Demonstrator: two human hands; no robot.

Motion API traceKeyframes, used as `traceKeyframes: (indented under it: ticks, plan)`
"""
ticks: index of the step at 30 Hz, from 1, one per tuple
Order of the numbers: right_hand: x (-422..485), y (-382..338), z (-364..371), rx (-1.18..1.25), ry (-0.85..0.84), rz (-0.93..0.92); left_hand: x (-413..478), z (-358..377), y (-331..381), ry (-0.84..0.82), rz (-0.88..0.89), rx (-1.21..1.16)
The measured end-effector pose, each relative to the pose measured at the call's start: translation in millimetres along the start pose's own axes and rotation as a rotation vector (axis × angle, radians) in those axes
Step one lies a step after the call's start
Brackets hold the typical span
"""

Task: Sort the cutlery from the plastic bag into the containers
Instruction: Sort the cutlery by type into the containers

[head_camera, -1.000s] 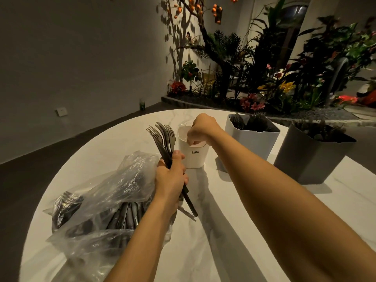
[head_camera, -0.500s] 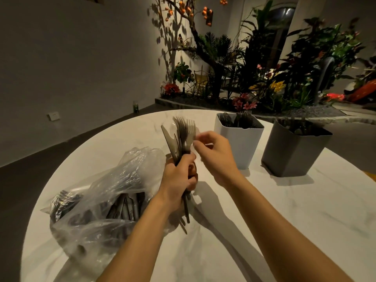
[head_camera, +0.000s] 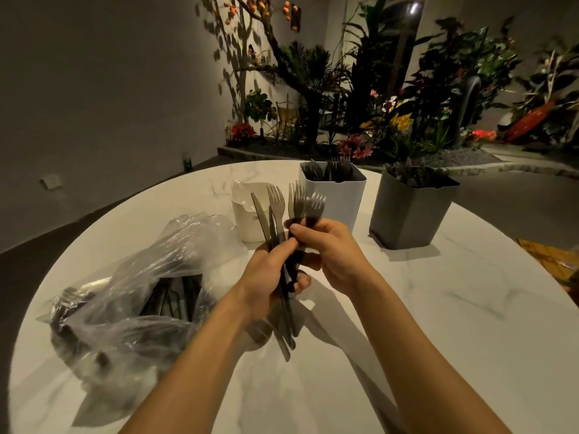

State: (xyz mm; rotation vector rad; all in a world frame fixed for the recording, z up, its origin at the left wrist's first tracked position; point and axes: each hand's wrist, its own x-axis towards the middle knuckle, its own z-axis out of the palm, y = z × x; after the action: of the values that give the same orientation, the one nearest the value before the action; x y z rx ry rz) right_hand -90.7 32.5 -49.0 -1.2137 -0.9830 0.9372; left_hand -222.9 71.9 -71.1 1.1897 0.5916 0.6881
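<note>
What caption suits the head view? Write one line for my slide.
Sorting in progress: left hand grips a cutlery bundle, right hand pinches one fork, plastic bag beside, containers behind.

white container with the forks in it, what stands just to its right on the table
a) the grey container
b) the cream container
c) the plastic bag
a: the grey container stands to the right of the white container, apart from it, while the cream container and the plastic bag are both to its left.
</note>
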Motion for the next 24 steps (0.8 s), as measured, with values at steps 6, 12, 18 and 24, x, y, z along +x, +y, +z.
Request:
traceKeyframes:
  ticks: [6, 12, 18, 24]
  plan:
    - [-2, -3, -4, 0.007, -0.018, -0.004, 3, -1, -2, 0.019, 0.015, 0.034]
    - [-3, -1, 1, 0.038, -0.095, 0.041, -3, -3, 0, -0.094, -0.035, 0.079]
    - [-4, -2, 0, 0.066, -0.078, 0.005, 0, -10, -1, -0.259, -0.081, -0.089]
    - [-5, -4, 0, 0.011, -0.051, -0.007, -3, -5, 0, -0.187, -0.066, -0.044]
